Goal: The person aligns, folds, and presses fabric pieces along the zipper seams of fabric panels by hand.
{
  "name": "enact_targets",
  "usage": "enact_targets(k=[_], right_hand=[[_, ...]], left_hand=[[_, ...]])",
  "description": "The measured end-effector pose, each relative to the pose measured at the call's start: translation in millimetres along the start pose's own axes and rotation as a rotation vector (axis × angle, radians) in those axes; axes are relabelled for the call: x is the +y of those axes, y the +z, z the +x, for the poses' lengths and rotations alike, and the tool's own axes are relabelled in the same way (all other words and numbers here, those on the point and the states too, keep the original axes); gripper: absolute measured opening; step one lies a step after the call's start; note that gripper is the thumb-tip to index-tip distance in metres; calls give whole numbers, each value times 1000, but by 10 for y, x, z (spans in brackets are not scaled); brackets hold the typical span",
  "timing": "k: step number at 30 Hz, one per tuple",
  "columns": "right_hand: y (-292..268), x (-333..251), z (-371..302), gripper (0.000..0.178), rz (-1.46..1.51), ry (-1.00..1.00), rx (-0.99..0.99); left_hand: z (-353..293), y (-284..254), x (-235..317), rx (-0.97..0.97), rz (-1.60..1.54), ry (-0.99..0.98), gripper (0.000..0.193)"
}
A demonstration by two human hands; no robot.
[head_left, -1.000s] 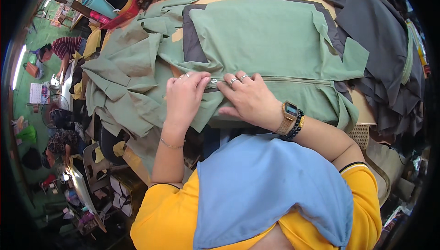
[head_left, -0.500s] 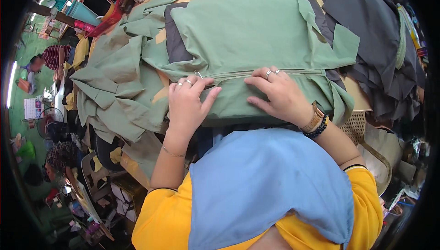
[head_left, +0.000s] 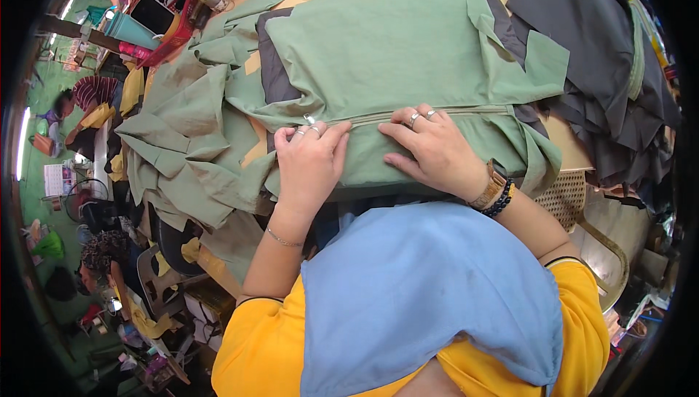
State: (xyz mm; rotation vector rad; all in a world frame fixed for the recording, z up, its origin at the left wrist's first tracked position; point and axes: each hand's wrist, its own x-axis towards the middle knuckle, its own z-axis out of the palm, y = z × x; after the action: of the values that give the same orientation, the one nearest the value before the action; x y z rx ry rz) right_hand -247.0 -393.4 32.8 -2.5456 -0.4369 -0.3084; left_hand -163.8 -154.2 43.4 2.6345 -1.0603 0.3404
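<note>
Across the frame's upper centre, a sage-green cloth panel (head_left: 378, 47) with a green zipper (head_left: 480, 111) lies under the bare left hand (head_left: 309, 162), its grip unclear, and, apart from it, the loosely spread right hand (head_left: 448, 155).

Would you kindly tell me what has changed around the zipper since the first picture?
The right hand has moved rightward along the zipper, away from the silver pull that both hands' fingertips flanked closely before. The left hand now reaches rightward past the pull with its index finger. The green panel and dark grey cloth pile look unchanged.
</note>
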Motion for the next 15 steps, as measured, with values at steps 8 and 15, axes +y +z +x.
enact_targets(k=[8, 15], right_hand=[[19, 21, 6, 41, -22, -18, 26], [27, 45, 2, 42, -7, -19, 20]], left_hand=[[129, 23, -9, -30, -59, 63, 11], [124, -63, -135, -115, -133, -112, 12]])
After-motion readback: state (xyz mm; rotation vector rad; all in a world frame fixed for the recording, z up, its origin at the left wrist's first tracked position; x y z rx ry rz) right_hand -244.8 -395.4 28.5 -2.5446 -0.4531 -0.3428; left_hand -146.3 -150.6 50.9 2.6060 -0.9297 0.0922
